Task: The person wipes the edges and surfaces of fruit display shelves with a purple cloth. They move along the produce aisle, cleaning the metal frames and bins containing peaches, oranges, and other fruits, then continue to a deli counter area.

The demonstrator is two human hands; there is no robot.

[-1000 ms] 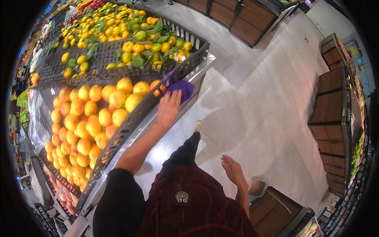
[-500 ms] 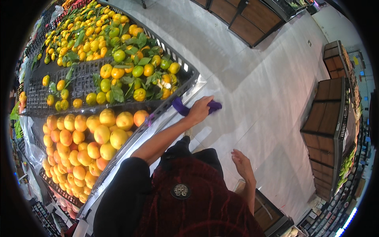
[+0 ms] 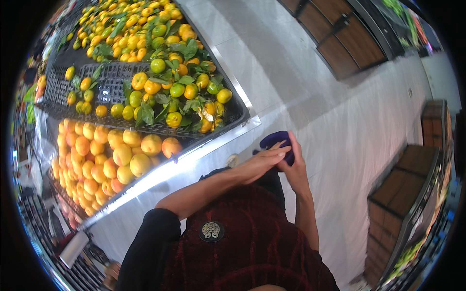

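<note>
Now that the right hand has come up to meet the left hand, the purple cloth sits between both: right half-curled around it, left fingers nearly straight against it, left's own grip can't tell. So handling is two-handed, clear of the metal edge; leafy citrus and orange fruit lie left, wooden cabinets well apart right.

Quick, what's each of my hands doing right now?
Left hand: fingers extended against the purple cloth; whether it grips can't be told.
Right hand: holding the purple cloth between thumb and fingers.
</note>
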